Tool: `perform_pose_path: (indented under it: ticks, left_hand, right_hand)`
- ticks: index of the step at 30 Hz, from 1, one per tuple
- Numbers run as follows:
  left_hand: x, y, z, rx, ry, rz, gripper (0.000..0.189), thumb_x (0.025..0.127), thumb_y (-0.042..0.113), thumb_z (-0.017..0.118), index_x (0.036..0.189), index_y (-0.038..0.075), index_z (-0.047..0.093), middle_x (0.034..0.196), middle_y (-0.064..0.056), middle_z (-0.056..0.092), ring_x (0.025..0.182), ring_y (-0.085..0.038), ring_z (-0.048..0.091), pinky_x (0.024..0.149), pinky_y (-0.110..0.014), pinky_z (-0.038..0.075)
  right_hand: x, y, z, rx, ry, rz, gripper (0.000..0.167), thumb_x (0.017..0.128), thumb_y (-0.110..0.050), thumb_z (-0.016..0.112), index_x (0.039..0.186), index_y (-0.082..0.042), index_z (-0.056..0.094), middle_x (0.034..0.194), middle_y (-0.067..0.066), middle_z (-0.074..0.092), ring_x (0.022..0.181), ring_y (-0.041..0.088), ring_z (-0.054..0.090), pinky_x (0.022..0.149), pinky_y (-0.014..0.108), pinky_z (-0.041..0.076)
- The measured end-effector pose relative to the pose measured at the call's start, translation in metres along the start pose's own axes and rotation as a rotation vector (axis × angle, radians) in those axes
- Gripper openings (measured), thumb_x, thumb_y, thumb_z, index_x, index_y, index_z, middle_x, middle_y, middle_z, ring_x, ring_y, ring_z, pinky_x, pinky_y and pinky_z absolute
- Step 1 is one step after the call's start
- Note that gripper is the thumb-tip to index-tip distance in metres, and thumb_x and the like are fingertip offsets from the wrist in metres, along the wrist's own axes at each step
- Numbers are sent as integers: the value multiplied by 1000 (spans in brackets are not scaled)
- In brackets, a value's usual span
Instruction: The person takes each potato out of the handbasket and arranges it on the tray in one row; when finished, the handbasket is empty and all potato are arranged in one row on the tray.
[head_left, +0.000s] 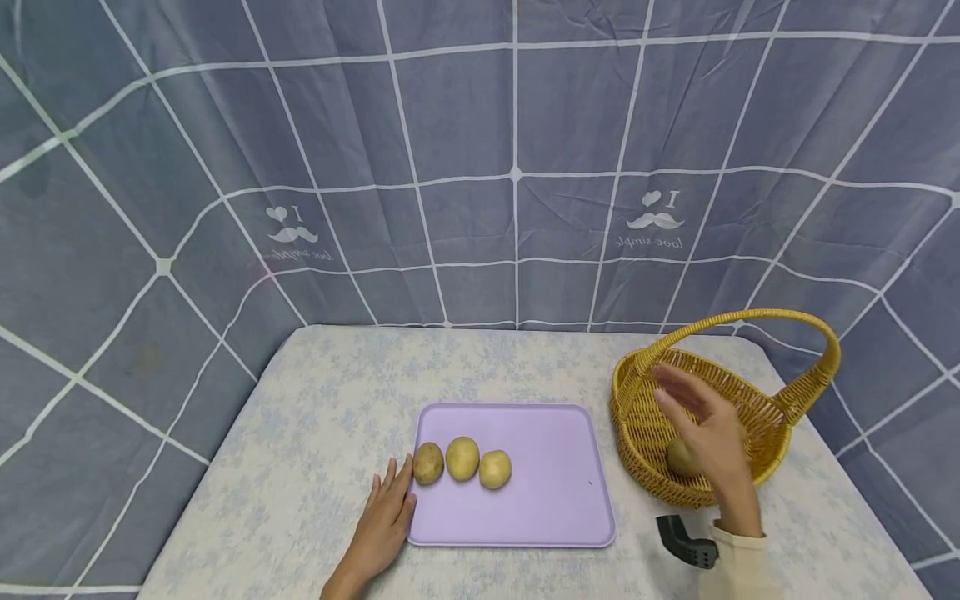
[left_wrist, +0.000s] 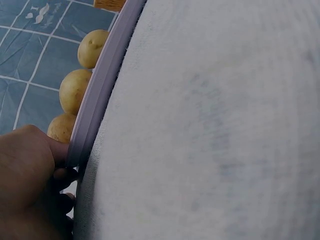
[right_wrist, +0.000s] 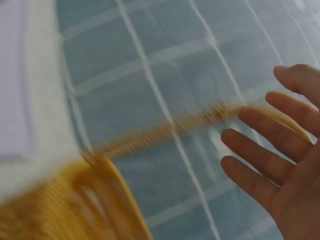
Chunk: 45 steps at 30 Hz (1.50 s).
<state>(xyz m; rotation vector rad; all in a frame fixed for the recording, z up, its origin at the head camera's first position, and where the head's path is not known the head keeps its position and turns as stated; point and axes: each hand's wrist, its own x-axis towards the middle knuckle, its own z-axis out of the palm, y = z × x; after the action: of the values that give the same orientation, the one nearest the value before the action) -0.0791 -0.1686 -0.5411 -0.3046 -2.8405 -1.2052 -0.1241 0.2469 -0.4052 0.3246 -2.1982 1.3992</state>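
Three potatoes (head_left: 462,459) sit in a row at the left end of a lilac tray (head_left: 547,500). My left hand (head_left: 382,521) lies against the tray's left edge, fingers extended beside the leftmost potato (head_left: 428,463). In the left wrist view, the thumb of that hand (left_wrist: 25,170) touches the tray's rim. Over a yellow wicker basket (head_left: 652,475) hovers my right hand (head_left: 708,429), which holds nothing. Its fingers are spread in the right wrist view. Partly hidden behind this hand, a potato (head_left: 681,458) lies inside the basket.
The basket's tall arched handle (head_left: 750,313) rises above its far right side. A black curved object (head_left: 684,543) is by the right wrist. A pale floral cloth (head_left: 337,400) covers the table, with a grey-blue checked curtain (head_left: 480,217) behind and at the sides.
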Motion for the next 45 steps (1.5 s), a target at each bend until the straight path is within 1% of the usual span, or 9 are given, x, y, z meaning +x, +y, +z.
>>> perform_pose_path:
  ticks: [6, 10, 13, 17, 24, 29, 36, 42, 45]
  left_hand:
    - [1, 1, -1, 6, -4, -4, 53, 101, 11, 44, 149, -1, 26, 152, -19, 30, 145, -40, 12, 119, -46, -6]
    - [1, 1, -1, 6, 1, -2, 53, 101, 11, 44, 149, -2, 26, 152, -19, 30, 144, -40, 13, 119, -47, -6]
    - [0, 1, -1, 0, 0, -4, 53, 101, 11, 44, 149, -2, 26, 153, -19, 30, 144, -41, 13, 119, -45, -7]
    - [0, -2, 1, -5, -8, -11, 53, 102, 12, 44, 150, -1, 26, 153, -19, 29, 145, -40, 12, 119, -46, -7]
    - [0, -4, 3, -14, -16, -18, 52, 103, 16, 42, 150, 0, 25, 154, -18, 28, 145, -39, 11, 117, -54, -3]
    - [1, -3, 1, -19, -25, -28, 53, 103, 16, 42, 150, 1, 24, 154, -19, 27, 145, -39, 10, 117, -53, -4]
    - [1, -3, 1, -22, -19, -20, 53, 103, 16, 41, 150, 1, 24, 154, -19, 27, 145, -40, 10, 117, -54, -4]
    - [1, -3, 1, -14, -12, -18, 53, 103, 15, 42, 150, 1, 25, 154, -19, 28, 145, -39, 10, 117, -53, -4]
    - [0, -3, 1, -15, -14, -23, 53, 103, 16, 42, 150, 1, 25, 154, -18, 28, 145, -39, 11, 118, -51, -5]
  right_hand:
    - [13, 16, -49, -61, 190, 134, 37, 91, -1, 63, 128, -1, 60, 120, -9, 64, 105, -1, 60, 86, 7, 46]
    - [27, 38, -64, -208, 182, 270, 42, 93, -20, 63, 134, -13, 57, 135, 0, 57, 118, 4, 53, 98, 14, 43]
    - [32, 58, -69, -285, 113, 336, 49, 95, -28, 60, 139, -10, 51, 142, 16, 49, 130, 28, 48, 107, 40, 41]
    - [30, 82, -69, -380, -9, 392, 56, 97, -34, 55, 141, -2, 45, 139, 34, 43, 124, 55, 41, 98, 66, 36]
    - [22, 107, -66, -537, -343, 457, 67, 98, -39, 51, 140, 11, 36, 133, 44, 38, 116, 61, 38, 91, 69, 37]
    - [16, 113, -69, -567, -448, 483, 62, 95, -28, 58, 136, 15, 38, 128, 44, 43, 112, 61, 42, 89, 67, 41]
    - [13, 120, -72, -649, -398, 423, 50, 84, -7, 64, 126, 17, 48, 121, 43, 48, 106, 62, 45, 88, 68, 40]
    - [11, 121, -72, -642, -359, 410, 50, 89, -11, 61, 129, 15, 47, 123, 42, 48, 106, 62, 45, 87, 68, 40]
    - [10, 110, -69, -574, -280, 385, 50, 92, -13, 59, 135, 11, 45, 126, 42, 46, 110, 61, 44, 88, 68, 39]
